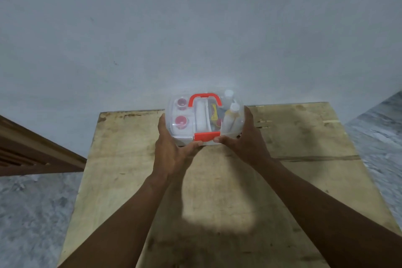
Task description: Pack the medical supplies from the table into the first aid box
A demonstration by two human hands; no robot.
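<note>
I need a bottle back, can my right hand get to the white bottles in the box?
Probably not: the clear lid looks shut over the white bottles, red latch down, and the right hand holds the first aid box.

Pale grey wall (pixel 195 28), worn wooden table (pixel 217 180), mottled grey floor (pixel 32 213)

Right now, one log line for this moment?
left hand holds first aid box | right hand holds it | lid down | supplies inside

A clear plastic first aid box (pixel 185 135) with an orange-red handle (pixel 205 96) and latch (pixel 204 136). Inside, two pink-capped jars (pixel 181 121), white bottles (pixel 232 115) and a white roll (pixel 201 115). The bench (pixel 217 180) is pale, stained plywood; the wall (pixel 195 28) is greyish white.
</note>
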